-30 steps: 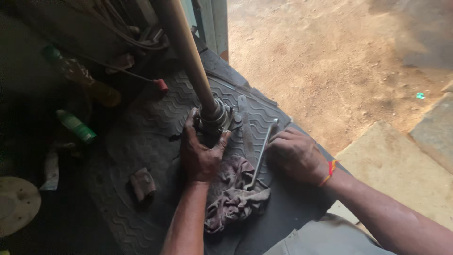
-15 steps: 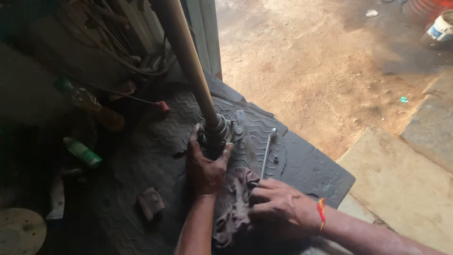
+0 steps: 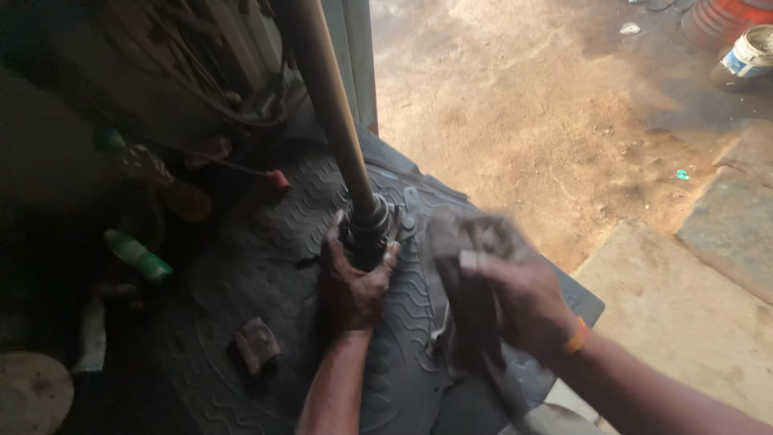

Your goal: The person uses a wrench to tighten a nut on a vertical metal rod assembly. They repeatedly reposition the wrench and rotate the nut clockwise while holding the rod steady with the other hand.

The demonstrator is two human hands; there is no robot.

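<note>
Your left hand [image 3: 352, 283] is wrapped around the greasy metal collar [image 3: 372, 234] at the foot of the long shaft [image 3: 326, 97], where the shaft meets the ribbed rubber floor mat [image 3: 241, 266]. Its fingers [image 3: 332, 242] curl round the fitting on both sides and press against it. Your right hand [image 3: 515, 294] is raised just beside the collar, on its right, with a dark, dirty rag [image 3: 471, 282] bunched in it; the hand is blurred, so you cannot make out each finger, but they are closed on the cloth, which hangs down below the palm.

The step in hand looks like cleaning or wiping the shaft's base: one hand steadies the joint while the other brings the cloth in. The next move calls for carrying the rag across to the collar and pressing it onto the grimy metal, without loosening your left grip. Your left fingertips sit right on the fitting, so the cloth has to work around them or they must shift.

On the mat to the left lie a small brown block [image 3: 256, 345] and, further off in the shadow, a green bottle [image 3: 137, 255]; both are well apart from your hands.
</note>
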